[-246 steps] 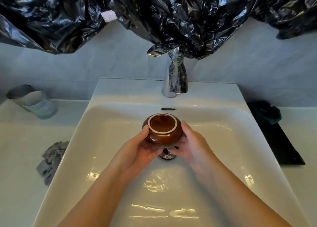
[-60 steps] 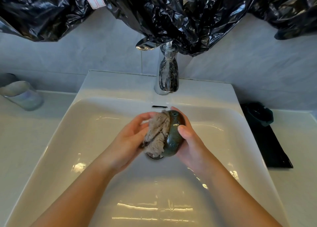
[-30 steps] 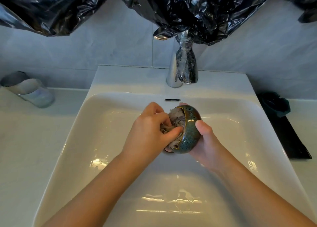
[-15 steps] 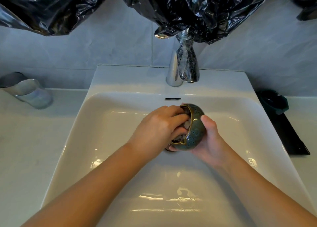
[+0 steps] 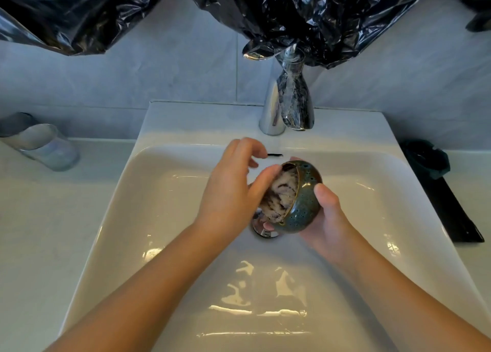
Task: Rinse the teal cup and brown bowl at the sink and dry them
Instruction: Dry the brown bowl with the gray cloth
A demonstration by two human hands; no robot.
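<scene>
The teal speckled cup (image 5: 305, 205) is tipped on its side over the sink basin, its mouth facing left. My right hand (image 5: 326, 219) grips it from below and behind, thumb on its outer wall. A grey cloth (image 5: 281, 195) is stuffed inside the cup. My left hand (image 5: 231, 187) is at the cup's mouth, thumb resting on the cloth at the rim, the other fingers lifted and spread. No brown bowl is in view.
The white sink (image 5: 186, 118) has a chrome faucet (image 5: 273, 107) at the back and a drain (image 5: 263, 230) under the cup. A glass tumbler (image 5: 45, 147) lies left on the counter. A dark teal object (image 5: 427, 157) rests on a black mat (image 5: 457, 219) at right. Black plastic (image 5: 292, 11) hangs overhead.
My left hand's fingers were pushed into the cup with the cloth; now they have lifted out and spread, leaving the cloth inside. The cup stays in my right hand.
</scene>
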